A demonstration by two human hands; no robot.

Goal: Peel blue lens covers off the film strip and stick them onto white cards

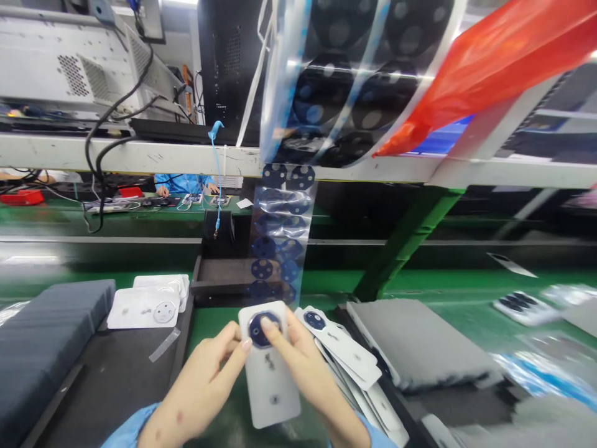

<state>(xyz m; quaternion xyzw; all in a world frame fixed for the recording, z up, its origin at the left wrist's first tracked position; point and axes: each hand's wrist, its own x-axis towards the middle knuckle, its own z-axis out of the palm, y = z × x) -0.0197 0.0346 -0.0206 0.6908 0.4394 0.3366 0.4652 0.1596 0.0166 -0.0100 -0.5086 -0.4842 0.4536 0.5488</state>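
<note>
Over a green surface (420, 287), the left hand (205, 379) grips the side of a white phone back cover (269, 367), fingers clamped on its edge. The right hand (303, 367) steadies the other side, its forefinger pressing the dark round camera ring (261, 328) near the top. A fanned stack of similar covers (345, 354) lies just beside it, to the right.

No readable text anywhere. White card (273, 373) under my fingers (275, 333) carries small dark marking mid-face, too blurred to read. Neighbouring cards (345, 351) toward surface's right edge show similar marks, equally illegible. No brands, numbers or signs legible.
</note>
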